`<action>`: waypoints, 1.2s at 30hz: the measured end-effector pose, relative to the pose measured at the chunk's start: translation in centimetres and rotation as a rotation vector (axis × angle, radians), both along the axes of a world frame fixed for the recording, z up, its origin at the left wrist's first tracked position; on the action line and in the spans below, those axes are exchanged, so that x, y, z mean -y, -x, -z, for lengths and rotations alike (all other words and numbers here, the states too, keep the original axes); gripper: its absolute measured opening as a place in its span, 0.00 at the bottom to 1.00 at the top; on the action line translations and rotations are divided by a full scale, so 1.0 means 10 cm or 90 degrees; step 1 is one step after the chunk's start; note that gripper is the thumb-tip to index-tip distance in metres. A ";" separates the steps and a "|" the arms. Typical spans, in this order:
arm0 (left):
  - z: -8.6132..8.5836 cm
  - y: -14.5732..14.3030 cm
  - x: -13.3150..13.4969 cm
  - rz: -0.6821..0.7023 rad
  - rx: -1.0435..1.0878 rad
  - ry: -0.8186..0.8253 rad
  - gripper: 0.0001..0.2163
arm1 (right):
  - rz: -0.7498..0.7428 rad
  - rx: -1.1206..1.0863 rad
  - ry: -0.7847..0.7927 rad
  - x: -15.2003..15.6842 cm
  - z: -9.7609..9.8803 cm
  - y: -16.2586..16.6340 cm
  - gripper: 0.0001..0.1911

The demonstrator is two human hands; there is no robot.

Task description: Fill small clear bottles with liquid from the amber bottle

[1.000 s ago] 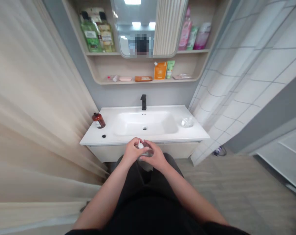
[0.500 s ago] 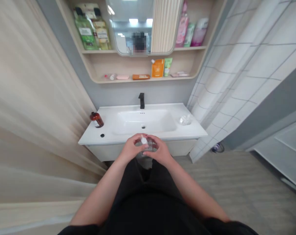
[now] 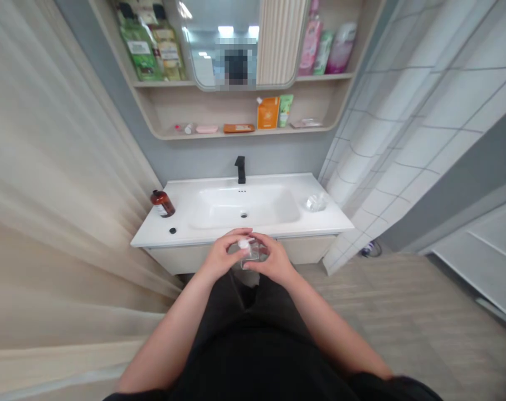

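Note:
A small clear bottle [image 3: 253,256] with a white pump top [image 3: 244,244] is held in front of my body, just off the front edge of the washbasin counter. Closed around the white top is my left hand [image 3: 225,254], its thumb and fingers on either side. My right hand [image 3: 275,259] grips the clear body, thumb below and fingers over the far side. The fingertips of both hands nearly meet behind the bottle, and part of it is hidden by them.
A white basin [image 3: 203,207] with a black faucet [image 3: 241,170] lies ahead. On the counter are a brown bottle [image 3: 163,204], a small black cap [image 3: 173,230] and crumpled clear plastic [image 3: 315,203]. Toiletries line the shelf [image 3: 219,135] above. Curtains [image 3: 69,184] hang at both sides.
The pump top has turned, its spout now pointing more to the right, and the bottle sits slightly differently between my hands. My view has shifted slightly.

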State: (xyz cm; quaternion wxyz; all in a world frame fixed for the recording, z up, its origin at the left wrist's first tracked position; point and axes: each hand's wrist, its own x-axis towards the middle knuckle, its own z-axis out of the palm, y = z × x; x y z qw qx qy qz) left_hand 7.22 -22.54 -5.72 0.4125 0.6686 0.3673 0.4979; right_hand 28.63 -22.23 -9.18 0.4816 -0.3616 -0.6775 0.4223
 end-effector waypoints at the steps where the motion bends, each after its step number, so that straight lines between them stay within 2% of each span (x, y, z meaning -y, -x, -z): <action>1: -0.01 0.00 0.00 -0.011 -0.001 0.002 0.15 | -0.004 0.001 0.000 0.01 0.01 0.00 0.46; 5: -0.07 -0.08 -0.01 -0.091 -0.039 -0.007 0.14 | -0.013 0.010 -0.030 0.04 0.05 0.07 0.45; 7: -0.07 -0.12 0.00 -0.100 -0.048 -0.006 0.11 | 0.003 0.017 -0.040 0.03 0.07 0.10 0.46; 9: -0.05 -0.10 0.01 -0.080 -0.033 -0.003 0.10 | 0.016 0.008 -0.034 0.01 0.09 0.10 0.46; 13: 0.03 0.05 -0.01 0.015 -0.024 0.001 0.17 | -0.006 -0.030 -0.014 -0.03 0.10 0.05 0.46; 15: 0.05 0.11 -0.03 0.011 -0.041 -0.002 0.17 | -0.018 -0.033 -0.005 -0.03 0.10 0.03 0.46; 19: 0.03 0.08 -0.03 -0.108 -0.071 -0.032 0.13 | -0.005 0.000 -0.013 -0.05 0.09 0.01 0.45; 23: 0.00 -0.04 0.01 -0.179 -0.112 -0.074 0.09 | 0.040 0.063 -0.070 -0.06 0.06 -0.01 0.43; 27: -0.02 -0.12 0.08 -0.269 -0.287 -0.089 0.08 | 0.093 0.149 -0.127 -0.01 0.03 -0.01 0.39; 30: -0.07 -0.10 0.09 -0.302 -0.398 -0.082 0.12 | 0.096 0.192 -0.148 0.02 0.02 -0.03 0.39; 33: -0.13 -0.02 0.07 -0.298 -0.418 -0.080 0.13 | 0.098 0.214 -0.148 0.01 0.02 -0.08 0.40; 36: -0.20 0.05 0.03 -0.227 -0.360 -0.065 0.11 | 0.107 0.220 -0.150 -0.05 0.03 -0.15 0.41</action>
